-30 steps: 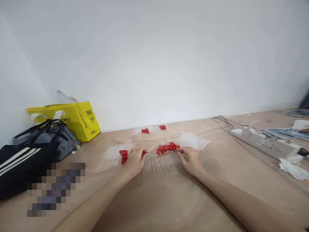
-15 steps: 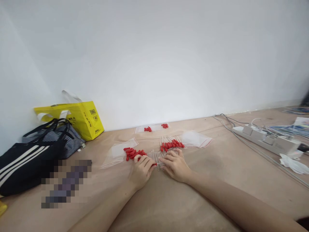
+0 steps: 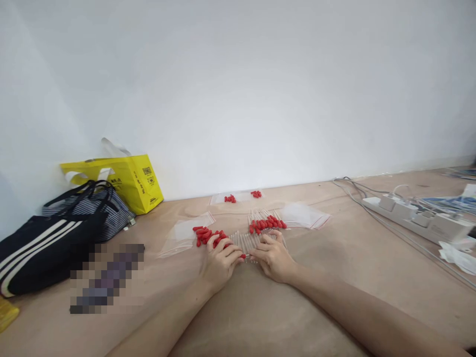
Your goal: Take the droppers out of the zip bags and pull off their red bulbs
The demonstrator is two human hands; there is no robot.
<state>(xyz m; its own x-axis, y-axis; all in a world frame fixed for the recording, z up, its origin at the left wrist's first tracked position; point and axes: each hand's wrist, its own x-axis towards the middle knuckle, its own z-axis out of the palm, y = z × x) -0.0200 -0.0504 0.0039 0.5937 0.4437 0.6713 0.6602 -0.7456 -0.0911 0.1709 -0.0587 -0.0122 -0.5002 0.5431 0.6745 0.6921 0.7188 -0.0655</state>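
Note:
My left hand (image 3: 221,262) pinches a red rubber bulb (image 3: 243,256) between thumb and fingertips. Facing it, my right hand (image 3: 275,259) is closed on a thin glass dropper tube, mostly hidden by the fingers, with its end at the bulb. Clear glass tubes (image 3: 241,241) lie in a row just beyond and between the hands. Loose red bulbs (image 3: 203,235) are heaped by my left hand's knuckles. Beyond my right hand lie droppers fitted with red bulbs (image 3: 266,224), their tubes pointing to the wall.
Clear zip bags lie left (image 3: 182,232) and right (image 3: 303,216); another bag (image 3: 243,197) with red-bulbed pieces is near the wall. A yellow bag (image 3: 141,186) and a black striped bag (image 3: 55,243) stand left. A power strip (image 3: 412,218) with cables is right.
The view has shifted slightly. My right fingers have curled in more around the tube, and the red bulb shows a little more beyond my left fingertips.

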